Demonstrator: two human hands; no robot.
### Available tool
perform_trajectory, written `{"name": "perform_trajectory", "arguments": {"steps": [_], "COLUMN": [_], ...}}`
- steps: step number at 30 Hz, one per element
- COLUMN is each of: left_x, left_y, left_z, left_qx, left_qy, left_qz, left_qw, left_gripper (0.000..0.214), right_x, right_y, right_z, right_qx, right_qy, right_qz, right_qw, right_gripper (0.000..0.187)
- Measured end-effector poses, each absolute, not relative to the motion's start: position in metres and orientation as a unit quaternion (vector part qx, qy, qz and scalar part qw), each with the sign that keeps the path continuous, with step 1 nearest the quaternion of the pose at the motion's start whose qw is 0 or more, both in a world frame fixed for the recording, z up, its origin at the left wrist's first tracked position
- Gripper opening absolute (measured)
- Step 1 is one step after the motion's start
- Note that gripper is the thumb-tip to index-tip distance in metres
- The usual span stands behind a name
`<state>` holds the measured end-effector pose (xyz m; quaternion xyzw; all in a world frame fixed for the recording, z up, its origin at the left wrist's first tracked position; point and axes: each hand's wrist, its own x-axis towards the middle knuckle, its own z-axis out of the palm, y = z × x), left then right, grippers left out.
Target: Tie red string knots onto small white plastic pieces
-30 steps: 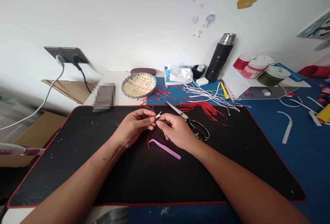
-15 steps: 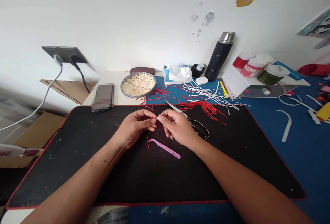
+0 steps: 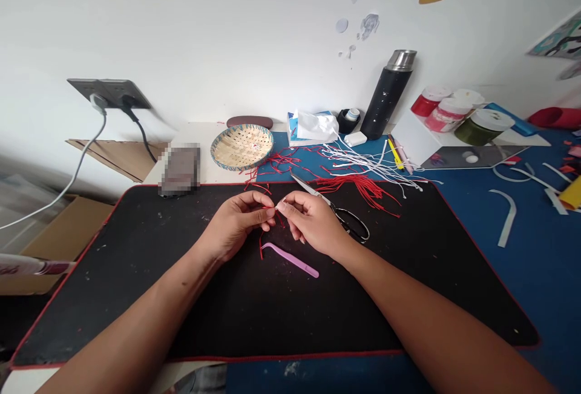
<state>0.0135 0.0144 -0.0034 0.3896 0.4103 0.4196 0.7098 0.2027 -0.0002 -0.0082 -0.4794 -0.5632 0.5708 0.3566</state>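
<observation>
Fingertips of my left hand [image 3: 242, 221] and my right hand [image 3: 311, 221] meet in a pinch above the black mat. A thin red cord [image 3: 261, 247] hangs below the left hand, and its upper part is pinched there. At the right fingertips the cord's end is mostly hidden; I cannot make out more. On the mat just below the hands lies a pair of pink bent-tip tweezers [image 3: 293, 260]. Scissors with black handles [image 3: 349, 223] rest partly behind my right hand, blades pointing up and left.
Bunches of red cords [image 3: 363, 188] and white cords [image 3: 372, 164] lie behind the mat [image 3: 136, 285]. A woven basket [image 3: 242, 147], tissue box [image 3: 313, 128], black thermos [image 3: 385, 100] and spools of cord [image 3: 483, 126] stand along the back. White strips [image 3: 506, 218] lie at right.
Both hands keep their pinch in nearly the same place. The camera view has shifted very slightly; the tweezers and scissors have not visibly moved.
</observation>
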Motion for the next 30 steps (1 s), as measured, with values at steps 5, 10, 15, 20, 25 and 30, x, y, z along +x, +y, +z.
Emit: {"name": "perform_trajectory", "arguments": {"steps": [5, 10, 15, 20, 25, 30], "left_x": [0.0137, 0.0134, 0.0135, 0.0153, 0.0166, 0.0161], "left_y": [0.0147, 0.0151, 0.0151, 0.0152, 0.015, 0.0148], "left_z": [-0.004, -0.0068, -0.0068, -0.0047, -0.0053, -0.0079], "left_qx": [0.385, 0.382, 0.388, 0.387, 0.379, 0.366], "left_qy": [0.411, 0.405, 0.403, 0.414, 0.424, 0.422], "left_qz": [0.418, 0.426, 0.423, 0.417, 0.421, 0.425], "left_qw": [0.713, 0.713, 0.713, 0.71, 0.707, 0.713], "left_gripper": [0.027, 0.028, 0.028, 0.029, 0.031, 0.032], "right_x": [0.2025, 0.2023, 0.2027, 0.2031, 0.2033, 0.2038], "right_y": [-0.0001, 0.0, -0.0009, -0.001, -0.001, -0.0007], "right_z": [-0.0083, -0.0081, -0.0082, -0.0082, -0.0074, -0.0075], "right_qx": [-0.485, -0.484, -0.484, -0.485, -0.485, -0.488], "right_qy": [-0.565, -0.561, -0.568, -0.57, -0.566, -0.566], "right_qz": [0.566, 0.57, 0.566, 0.565, 0.569, 0.567], "right_qw": [0.352, 0.355, 0.352, 0.347, 0.347, 0.346], "right_gripper": [0.022, 0.021, 0.021, 0.022, 0.02, 0.019]}}
